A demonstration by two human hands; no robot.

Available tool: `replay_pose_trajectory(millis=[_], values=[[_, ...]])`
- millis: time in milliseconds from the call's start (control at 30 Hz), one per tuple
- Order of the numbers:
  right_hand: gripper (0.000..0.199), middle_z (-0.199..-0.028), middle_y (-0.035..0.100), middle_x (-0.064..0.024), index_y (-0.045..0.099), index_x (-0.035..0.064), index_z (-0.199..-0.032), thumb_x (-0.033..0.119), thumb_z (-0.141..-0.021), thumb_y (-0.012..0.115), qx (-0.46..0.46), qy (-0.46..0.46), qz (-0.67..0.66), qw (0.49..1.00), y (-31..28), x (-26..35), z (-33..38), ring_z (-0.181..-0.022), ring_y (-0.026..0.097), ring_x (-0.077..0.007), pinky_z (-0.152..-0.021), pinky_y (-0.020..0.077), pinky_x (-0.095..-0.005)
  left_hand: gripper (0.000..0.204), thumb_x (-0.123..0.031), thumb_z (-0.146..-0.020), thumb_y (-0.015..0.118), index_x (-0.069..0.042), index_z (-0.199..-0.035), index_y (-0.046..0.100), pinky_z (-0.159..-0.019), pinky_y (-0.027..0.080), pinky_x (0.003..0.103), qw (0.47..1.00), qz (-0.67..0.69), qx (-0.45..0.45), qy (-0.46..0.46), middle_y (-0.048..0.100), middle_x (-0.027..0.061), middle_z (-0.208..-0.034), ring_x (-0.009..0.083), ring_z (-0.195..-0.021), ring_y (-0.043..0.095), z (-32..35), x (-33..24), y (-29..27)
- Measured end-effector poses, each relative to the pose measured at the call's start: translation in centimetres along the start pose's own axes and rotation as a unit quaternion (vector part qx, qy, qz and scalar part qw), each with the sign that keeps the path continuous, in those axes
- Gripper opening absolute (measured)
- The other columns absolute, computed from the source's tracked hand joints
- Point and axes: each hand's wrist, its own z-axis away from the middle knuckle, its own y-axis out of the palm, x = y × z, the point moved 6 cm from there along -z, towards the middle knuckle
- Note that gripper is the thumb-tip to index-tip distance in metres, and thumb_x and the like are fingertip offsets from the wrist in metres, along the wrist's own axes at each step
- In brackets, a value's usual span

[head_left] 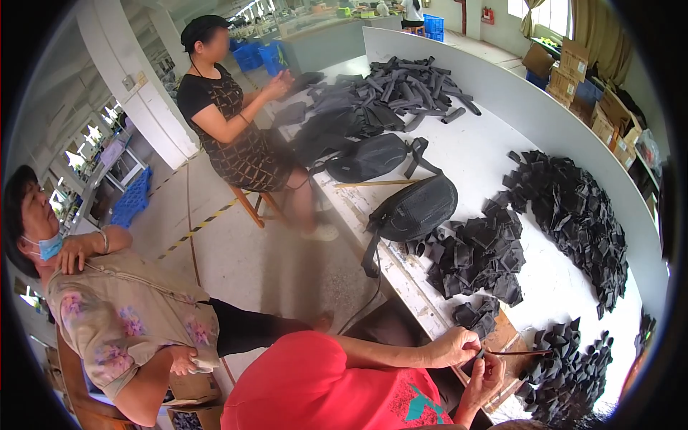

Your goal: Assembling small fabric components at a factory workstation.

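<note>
My left hand (459, 347) is closed in a pinch over a small black fabric piece (469, 366). Just below it, my right hand (487, 380) has its fingers drawn together on the same piece, which the fingers partly hide. From beside the fingertips a thin dark brown strip (519, 352) reaches right; whether a hand grips it cannot be made out. Under and beside my hands is a brown board (504, 328) on the white table. A small heap of black pieces (477, 315) sits above my left hand, and a heap of curled black pieces (562, 373) lies to the right.
Larger black heaps (566, 215) cover the white table (494, 136) farther off. Two black bags (416, 208) lie near its edge beside a wooden stick (376, 183). A raised panel (516, 107) borders the far side. One co-worker (222, 122) sits, another person (129, 308) is at left.
</note>
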Motion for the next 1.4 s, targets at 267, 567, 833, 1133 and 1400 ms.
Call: replay_pose_trajectory(millis=[267,567,833,1133,1400], values=[[0.026,-0.071,0.045,-0.004,0.053,0.0004,-0.078,0.024,-0.077,0.063,-0.089,-0.135,0.142,0.976,-1.2,3.4,0.9,-0.063,0.043,-0.0151,-0.056,0.0354,-0.0283,0.008,-0.003,-0.076,0.058,0.003,-0.079,0.053,-0.053,0.043,0.026,0.995,-0.045,-0.053,0.065,0.055,0.0062,-0.062,0.0101,-0.059,0.055,0.3,-1.2,0.0],[0.008,-0.066,0.05,-0.0037,0.055,-0.0008,-0.078,0.007,-0.079,0.058,-0.04,-0.051,0.068,0.996,-0.2,0.7,0.0,-0.058,0.045,-0.012,-0.053,0.0362,-0.0243,0.01,-0.002,-0.073,0.058,-0.002,-0.08,0.051,-0.057,0.043,0.035,0.963,-0.183,-0.068,0.185,0.053,0.0117,-0.065,0.0286,-0.064,0.055,0.6,-1.7,0.6],[0.008,-0.066,0.05,-0.0088,0.054,0.0003,-0.076,-0.004,-0.069,0.052,-0.104,-0.143,0.2,0.964,0.7,0.4,0.1,-0.055,0.047,-0.0223,-0.05,0.0376,-0.0335,0.01,0.002,-0.074,0.054,-0.001,-0.082,0.05,-0.053,0.043,0.03,0.974,-0.052,-0.155,0.154,0.054,0.0067,-0.068,0.016,-0.059,0.053,0.8,-1.1,0.1],[0.012,-0.067,0.047,0.0008,0.052,0.0037,-0.084,0.009,-0.075,0.06,0.069,0.297,-0.616,0.726,1.1,-2.4,1.5,-0.055,0.042,-0.0056,-0.042,0.0308,-0.015,0.019,-0.003,-0.071,0.053,0.0,-0.09,0.052,-0.041,0.03,0.018,0.943,0.292,0.074,-0.143,0.05,-0.0001,-0.071,0.0034,-0.049,0.04,-0.1,0.1,2.6],[0.014,-0.059,0.04,0.0039,0.051,0.0071,-0.072,0.015,-0.081,0.058,0.066,0.32,-0.513,0.794,0.4,-1.2,1.6,-0.051,0.034,-0.0057,-0.045,0.0273,-0.0207,0.016,0.009,-0.074,0.048,0.0,-0.087,0.054,-0.056,0.044,0.02,0.975,-0.069,-0.112,0.18,0.056,0.0044,-0.078,0.0084,-0.062,0.052,0.9,-1.6,1.7]])
